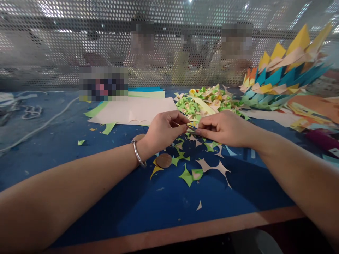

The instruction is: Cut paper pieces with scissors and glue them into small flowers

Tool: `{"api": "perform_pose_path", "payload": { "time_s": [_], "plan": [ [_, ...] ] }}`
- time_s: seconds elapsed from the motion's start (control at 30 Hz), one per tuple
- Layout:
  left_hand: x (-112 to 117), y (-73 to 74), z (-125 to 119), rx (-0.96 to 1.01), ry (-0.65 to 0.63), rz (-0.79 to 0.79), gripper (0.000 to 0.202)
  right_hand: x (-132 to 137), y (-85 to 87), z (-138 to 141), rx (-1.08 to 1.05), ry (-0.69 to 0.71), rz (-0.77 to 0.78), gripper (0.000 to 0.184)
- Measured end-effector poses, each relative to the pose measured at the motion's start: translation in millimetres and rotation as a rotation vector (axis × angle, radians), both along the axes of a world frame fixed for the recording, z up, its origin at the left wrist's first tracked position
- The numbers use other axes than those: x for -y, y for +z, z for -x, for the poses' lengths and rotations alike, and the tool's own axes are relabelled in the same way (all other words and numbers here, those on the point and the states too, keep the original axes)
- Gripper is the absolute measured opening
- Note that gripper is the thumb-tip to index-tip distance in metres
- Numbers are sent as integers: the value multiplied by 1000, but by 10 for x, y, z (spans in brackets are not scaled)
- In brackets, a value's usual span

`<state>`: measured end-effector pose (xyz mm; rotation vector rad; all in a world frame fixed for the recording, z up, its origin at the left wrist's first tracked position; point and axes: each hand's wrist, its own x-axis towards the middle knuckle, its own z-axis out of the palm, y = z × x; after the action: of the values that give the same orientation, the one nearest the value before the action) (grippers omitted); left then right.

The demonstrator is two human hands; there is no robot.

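Note:
My left hand [164, 129] and my right hand [225, 127] meet above the blue table [79, 169], both pinched on one small piece of folded paper [191, 126] between the fingertips. A silver bangle [138, 153] is on my left wrist. Under the hands lie several green and cream paper offcuts [201, 165] and a brown round disc [163, 160]. Just behind the hands sits a pile of small folded green and cream paper pieces [203, 102].
Cream and green paper sheets [132, 111] lie at the back centre. A spiky stack of folded coloured paper [286, 77] stands at the back right. White cord [37, 127] runs at the left. A perforated metal screen [159, 42] closes the back; people sit beyond it.

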<state>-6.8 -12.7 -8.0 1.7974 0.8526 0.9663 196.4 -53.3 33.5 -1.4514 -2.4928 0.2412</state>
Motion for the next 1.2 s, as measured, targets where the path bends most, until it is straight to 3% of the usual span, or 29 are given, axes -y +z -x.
{"api": "perform_pose_path", "payload": {
  "time_s": [0.5, 1.0, 1.2],
  "plan": [
    [56, 38, -20, 96, 76, 36, 25, 25, -22, 93, -131, -123, 30, 34],
    [-48, -39, -9, 128, 164, -139, 17, 14, -16, 56, -106, -106, 39, 36],
    [-69, -16, 2, 170, 212, -27, 17, 7, 39, 23, 28, -74, 106, 36]
  ]
}}
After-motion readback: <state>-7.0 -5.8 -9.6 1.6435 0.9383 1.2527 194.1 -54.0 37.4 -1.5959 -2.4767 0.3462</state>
